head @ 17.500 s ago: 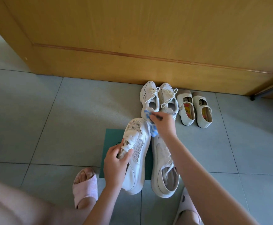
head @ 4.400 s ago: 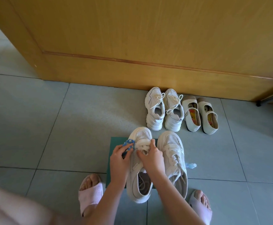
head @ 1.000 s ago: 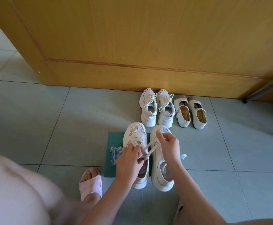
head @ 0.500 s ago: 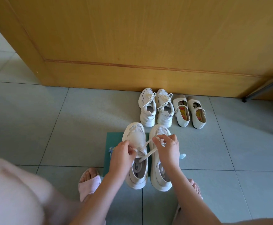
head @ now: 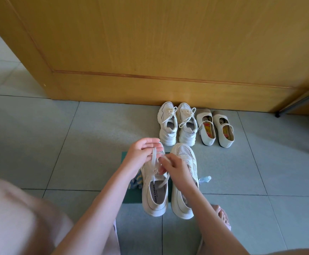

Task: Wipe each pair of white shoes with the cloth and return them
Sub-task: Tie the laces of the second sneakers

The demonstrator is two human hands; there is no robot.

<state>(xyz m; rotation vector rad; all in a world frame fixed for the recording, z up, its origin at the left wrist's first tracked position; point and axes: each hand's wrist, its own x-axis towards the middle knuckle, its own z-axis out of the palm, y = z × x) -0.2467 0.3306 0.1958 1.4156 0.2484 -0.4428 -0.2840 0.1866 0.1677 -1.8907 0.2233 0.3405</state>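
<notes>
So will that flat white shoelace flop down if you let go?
Probably: the flat white shoelace curves limply above the white mesh sneaker, so it looks floppy. It seems thin and light, and likely stays threaded there.

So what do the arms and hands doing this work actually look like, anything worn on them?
Just a person's bare limbs, no cables or markings. The left arm and right arm show no sleeves. The left hand and right hand wear no gloves, and I see no rings, watch or bracelet. A pink slipper sits on the right foot.
</notes>
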